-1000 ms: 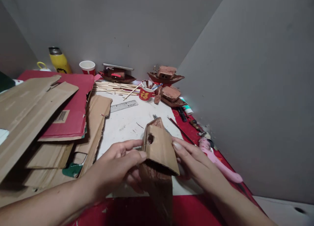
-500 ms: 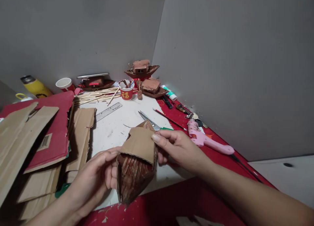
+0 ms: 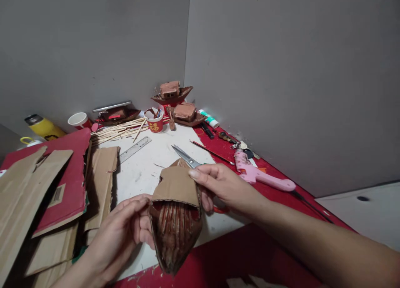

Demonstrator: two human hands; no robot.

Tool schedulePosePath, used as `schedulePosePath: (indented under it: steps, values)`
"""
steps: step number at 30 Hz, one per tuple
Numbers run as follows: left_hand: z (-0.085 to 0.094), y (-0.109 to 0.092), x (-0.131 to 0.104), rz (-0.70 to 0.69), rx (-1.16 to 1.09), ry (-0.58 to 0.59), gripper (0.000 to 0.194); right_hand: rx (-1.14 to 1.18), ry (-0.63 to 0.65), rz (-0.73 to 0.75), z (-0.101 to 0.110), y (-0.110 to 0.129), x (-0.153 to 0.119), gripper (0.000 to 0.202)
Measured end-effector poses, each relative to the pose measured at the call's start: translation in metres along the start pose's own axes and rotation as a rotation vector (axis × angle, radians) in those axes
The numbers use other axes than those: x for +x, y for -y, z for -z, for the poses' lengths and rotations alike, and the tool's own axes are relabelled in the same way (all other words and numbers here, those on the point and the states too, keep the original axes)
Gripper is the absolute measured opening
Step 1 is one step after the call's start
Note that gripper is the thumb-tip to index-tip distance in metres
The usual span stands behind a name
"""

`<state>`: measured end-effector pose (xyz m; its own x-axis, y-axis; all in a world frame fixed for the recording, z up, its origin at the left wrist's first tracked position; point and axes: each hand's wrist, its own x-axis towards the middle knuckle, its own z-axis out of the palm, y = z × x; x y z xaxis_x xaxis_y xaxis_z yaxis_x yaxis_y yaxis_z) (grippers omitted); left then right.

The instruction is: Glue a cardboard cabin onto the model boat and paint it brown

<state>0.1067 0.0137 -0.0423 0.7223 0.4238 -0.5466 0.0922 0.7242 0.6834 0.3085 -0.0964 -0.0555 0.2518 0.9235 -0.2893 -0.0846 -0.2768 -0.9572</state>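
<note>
Between my hands is a brown model boat (image 3: 176, 234) with a ribbed inside, its pointed end towards me. A bent piece of cardboard (image 3: 176, 186) lies across its middle like an arched roof. My left hand (image 3: 131, 221) grips the boat's left side near the cardboard's lower corner. With thumb on top and fingers below, my right hand (image 3: 215, 184) pinches the cardboard's right edge against the boat's side. Scissors (image 3: 187, 157) lie just beyond, blades pointing away, partly covered by the boat and my right hand.
Cardboard sheets (image 3: 101, 184) are piled at left. Behind stand a paper cup (image 3: 154, 123), wooden sticks (image 3: 125, 127), a ruler (image 3: 136, 150) and finished model boats (image 3: 184, 113). On the right lie a pencil (image 3: 212, 152) and a pink glue gun (image 3: 265, 177), its cord trailing along the wall.
The view has shifted slightly. The boat has turned a little and its near end sits lower in view. Both hands keep their hold, and the cardboard looks more arched.
</note>
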Motion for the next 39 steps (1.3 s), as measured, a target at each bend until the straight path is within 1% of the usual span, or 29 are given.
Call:
schedulePosePath:
  steps: [3,6,9,13,17,22,27,30,31,32,34,35,36,37,39]
  values:
    - [0.007,0.000,0.005,-0.068,0.056,-0.022,0.016,0.016,0.014,0.011,-0.001,0.002,-0.001,0.054]
    - [0.015,0.000,0.010,-0.107,0.126,-0.003,0.013,0.023,0.031,0.033,-0.001,0.002,-0.002,0.052]
    - [0.019,0.001,0.012,-0.132,0.191,0.019,0.014,0.058,0.049,0.047,-0.001,-0.001,-0.003,0.051]
    - [0.017,0.001,0.011,-0.130,0.228,0.062,0.022,0.160,0.041,0.082,-0.002,-0.002,-0.003,0.050]
    - [0.014,0.000,0.010,-0.129,0.200,0.067,0.024,0.206,-0.001,0.120,-0.005,0.000,-0.005,0.050]
    - [0.012,-0.001,0.008,-0.132,0.050,0.077,0.027,0.200,0.012,0.144,-0.005,0.005,-0.008,0.052]
    - [0.012,0.000,0.006,-0.115,0.096,0.084,0.041,0.166,0.031,0.127,-0.005,0.008,-0.008,0.052]
    - [0.013,0.001,0.006,-0.127,0.111,0.062,0.045,0.160,0.061,0.124,-0.005,0.008,-0.008,0.053]
    - [0.013,0.001,0.007,-0.145,0.114,0.060,0.043,0.159,0.075,0.131,-0.004,0.007,-0.008,0.053]
    - [0.013,0.001,0.007,-0.157,0.121,0.062,0.038,0.160,0.097,0.143,-0.004,0.007,-0.008,0.053]
    - [0.013,0.001,0.007,-0.144,0.134,0.090,0.013,0.157,0.150,0.175,-0.002,0.004,-0.007,0.052]
    - [0.013,0.003,0.007,-0.117,0.129,0.117,0.012,0.145,0.178,0.194,-0.002,0.002,-0.007,0.051]
    - [0.012,0.004,0.007,-0.078,0.116,0.147,0.022,0.121,0.210,0.210,-0.001,0.000,-0.007,0.051]
    - [0.012,0.006,0.006,-0.034,0.097,0.179,0.027,0.091,0.242,0.221,0.000,-0.002,-0.007,0.052]
    - [0.011,0.012,0.005,0.042,0.064,0.244,0.030,0.021,0.314,0.219,0.001,-0.004,-0.007,0.052]
